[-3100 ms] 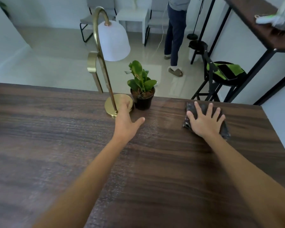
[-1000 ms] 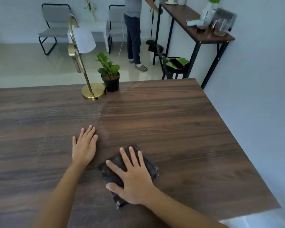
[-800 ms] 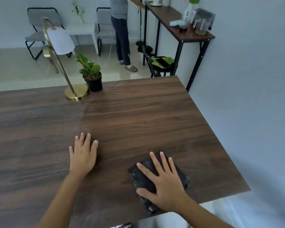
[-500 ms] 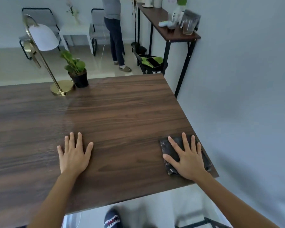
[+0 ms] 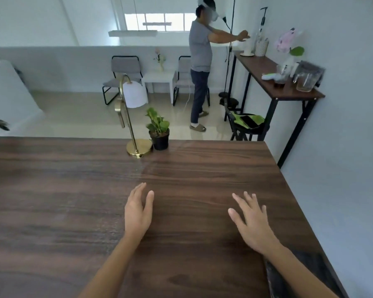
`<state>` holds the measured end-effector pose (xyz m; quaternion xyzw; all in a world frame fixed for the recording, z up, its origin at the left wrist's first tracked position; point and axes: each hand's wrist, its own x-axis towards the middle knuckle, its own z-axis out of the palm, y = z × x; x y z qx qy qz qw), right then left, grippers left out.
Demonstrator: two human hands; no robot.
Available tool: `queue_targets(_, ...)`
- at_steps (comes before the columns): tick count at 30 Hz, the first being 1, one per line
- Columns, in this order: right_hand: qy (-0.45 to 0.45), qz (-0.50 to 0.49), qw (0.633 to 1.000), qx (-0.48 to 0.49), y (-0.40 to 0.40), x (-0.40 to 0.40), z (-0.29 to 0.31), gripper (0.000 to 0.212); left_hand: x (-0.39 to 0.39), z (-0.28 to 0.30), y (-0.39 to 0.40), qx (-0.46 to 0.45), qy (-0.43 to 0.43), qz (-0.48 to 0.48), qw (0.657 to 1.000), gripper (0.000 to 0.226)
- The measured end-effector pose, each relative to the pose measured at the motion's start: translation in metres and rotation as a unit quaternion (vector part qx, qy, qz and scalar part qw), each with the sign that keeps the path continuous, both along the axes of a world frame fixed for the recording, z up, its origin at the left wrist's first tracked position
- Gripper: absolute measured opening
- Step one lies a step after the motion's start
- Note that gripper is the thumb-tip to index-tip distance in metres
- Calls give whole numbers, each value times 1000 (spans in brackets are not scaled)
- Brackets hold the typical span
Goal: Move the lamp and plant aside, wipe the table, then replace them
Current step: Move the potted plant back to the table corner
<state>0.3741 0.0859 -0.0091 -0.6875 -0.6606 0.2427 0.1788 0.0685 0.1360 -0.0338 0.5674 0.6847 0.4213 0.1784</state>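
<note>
A brass lamp (image 5: 136,134) with a white shade stands at the far edge of the dark wooden table (image 5: 73,201). Right beside its round base sits a small green plant (image 5: 159,134) in a black pot. My left hand (image 5: 138,211) hovers open over the table's middle, fingers together, holding nothing. My right hand (image 5: 249,222) is also open, fingers spread, a little to the right. The dark cloth (image 5: 310,274) lies at the near right corner, partly hidden under my right forearm, with neither hand on it.
A person (image 5: 199,65) stands beyond the table, reaching toward a narrow side table (image 5: 276,87) with jars and flowers along the right wall. A black stool (image 5: 246,125) with a green item sits past the table's far right corner. Two chairs and a small white table stand at the back.
My right hand has let go of the cloth and lifted forward; the cloth stays at the near right corner. My left hand has come off the table. The view has tilted upward.
</note>
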Motion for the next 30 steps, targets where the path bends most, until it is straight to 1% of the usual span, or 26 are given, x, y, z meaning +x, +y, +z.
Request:
queue_targets(2,57,26,998,14,46,-29,7,53,-3,14,35,-6,-46,7,999,42)
queue_targets(5,116,41,992,9,112,-75,19,49,-9,28,93,-23,-112,4,993,43)
queue_targets(11,223,5,974,-28,223,-150,27,46,-9,41,198,-61,-211,5,976,46)
queue_targets(14,276,-16,959,-56,271,-173,18,48,-4,35,234,-58,-254,-3,965,43)
queue_targets(18,349,-37,932,-84,325,-190,-3,51,-3,23,269,-59,-286,-4,956,41)
queue_targets(21,401,-16,911,-95,352,-196,-26,58,-5,15,281,-59,-296,-14,953,45)
queue_targets(23,424,-13,902,-84,368,-194,-53,72,-4,12,283,-52,-301,-32,952,47)
queue_targets(24,427,-17,901,-74,370,-191,-59,75,-1,12,282,-50,-304,-42,951,48)
queue_targets(28,424,-40,904,-27,356,-175,-42,60,15,10,280,-39,-306,-74,948,51)
queue_targets(30,426,-63,903,0,350,-157,-37,65,33,11,281,-31,-302,-91,948,51)
